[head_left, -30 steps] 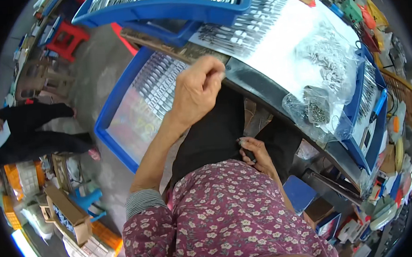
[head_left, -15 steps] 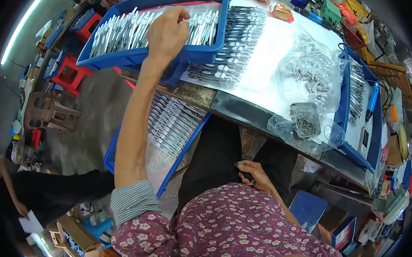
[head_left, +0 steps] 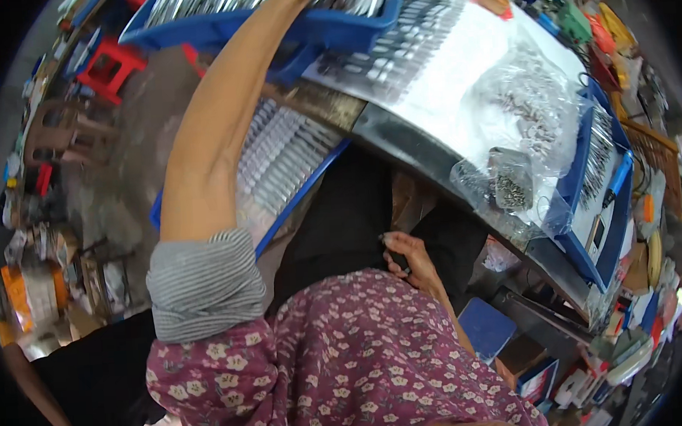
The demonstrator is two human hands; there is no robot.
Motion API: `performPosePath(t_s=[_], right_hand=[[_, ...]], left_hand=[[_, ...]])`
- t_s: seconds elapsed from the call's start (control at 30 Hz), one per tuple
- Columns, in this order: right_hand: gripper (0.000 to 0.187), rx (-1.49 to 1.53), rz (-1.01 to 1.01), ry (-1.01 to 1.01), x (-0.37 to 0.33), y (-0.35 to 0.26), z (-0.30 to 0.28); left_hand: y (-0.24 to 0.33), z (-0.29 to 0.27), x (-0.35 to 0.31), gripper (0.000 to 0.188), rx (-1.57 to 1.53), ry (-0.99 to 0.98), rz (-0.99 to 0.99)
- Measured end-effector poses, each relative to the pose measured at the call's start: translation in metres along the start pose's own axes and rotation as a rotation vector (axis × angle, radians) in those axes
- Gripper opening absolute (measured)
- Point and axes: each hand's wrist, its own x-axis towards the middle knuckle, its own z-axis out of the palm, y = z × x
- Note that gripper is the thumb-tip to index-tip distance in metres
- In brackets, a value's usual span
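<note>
On the table, blue tray, metal pieces

Clear plastic bag of small metal parts on the surface, right of centre — crumpled, see-through. Smaller clear bag just below it at the surface edge, holding dark-grey bits. Orange packet on the floor far left — contents unclear.
</note>
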Motion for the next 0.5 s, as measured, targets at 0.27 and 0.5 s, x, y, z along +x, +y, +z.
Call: performPosePath(t_s=[0.27, 0.5], right_hand=[[0.020, 0.040, 0.000, 0.015, 0.005, 0.000, 0.003], [0.018, 0.048, 0.007, 0.017, 0.001, -0.003, 0.003]], left_hand=[[0.018, -0.008, -0.005, 0.038, -0.278, 0.044, -0.118], [0.055, -0.032, -0.017, 0.036, -0.510, 0.131, -0.084]])
